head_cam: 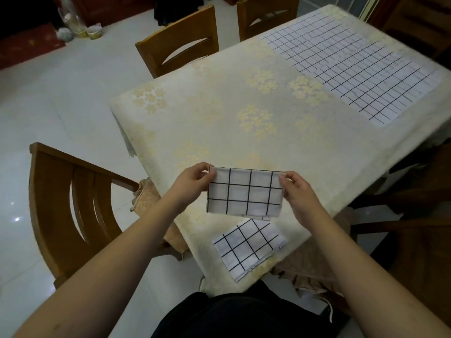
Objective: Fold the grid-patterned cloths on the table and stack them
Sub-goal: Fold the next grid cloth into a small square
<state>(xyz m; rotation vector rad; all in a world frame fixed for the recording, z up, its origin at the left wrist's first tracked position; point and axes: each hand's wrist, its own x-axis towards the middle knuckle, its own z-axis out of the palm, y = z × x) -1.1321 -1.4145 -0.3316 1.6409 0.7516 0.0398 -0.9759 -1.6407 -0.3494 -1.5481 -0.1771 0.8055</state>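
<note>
A folded white cloth with a black grid (245, 192) hangs in the air above the near part of the table. My left hand (192, 180) pinches its upper left corner and my right hand (296, 191) pinches its upper right corner. Below it a second folded grid cloth (249, 247) lies flat near the table's front corner. Far back on the right, unfolded grid cloths (353, 69) are spread flat and overlap one another.
The table wears a cream tablecloth with yellow flower prints (219, 123). Wooden chairs stand at the near left (70, 208), at the far side (180, 42) and at the right (415, 240). White floor tiles lie to the left.
</note>
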